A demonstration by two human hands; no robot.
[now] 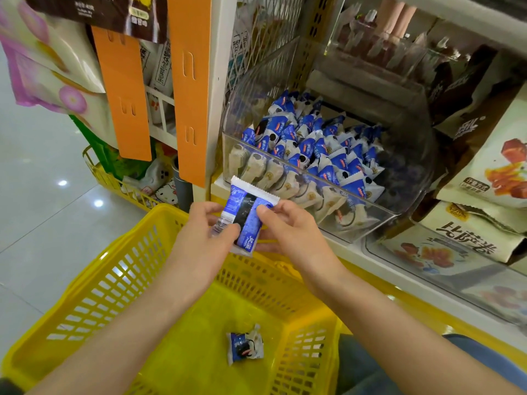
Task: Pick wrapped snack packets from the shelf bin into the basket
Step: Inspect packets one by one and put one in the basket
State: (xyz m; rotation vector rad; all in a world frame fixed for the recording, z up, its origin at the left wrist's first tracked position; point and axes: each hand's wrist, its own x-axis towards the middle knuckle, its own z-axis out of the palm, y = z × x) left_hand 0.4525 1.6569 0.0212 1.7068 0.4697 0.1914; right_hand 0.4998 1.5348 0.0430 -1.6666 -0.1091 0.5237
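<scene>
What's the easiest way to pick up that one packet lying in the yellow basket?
From straight above: the packet lies flat and alone on the floor of the basket, walled by mesh sides. Put the grip across its puffy middle, or pinch its upturned crimped end.

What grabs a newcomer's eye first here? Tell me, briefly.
The blue-and-white packet at centre, held upright by both the left hand and right hand above the yellow basket. Next, the clear bin on the shelf to the right, packed with matching packets. One lone packet lies on the basket floor.
</scene>
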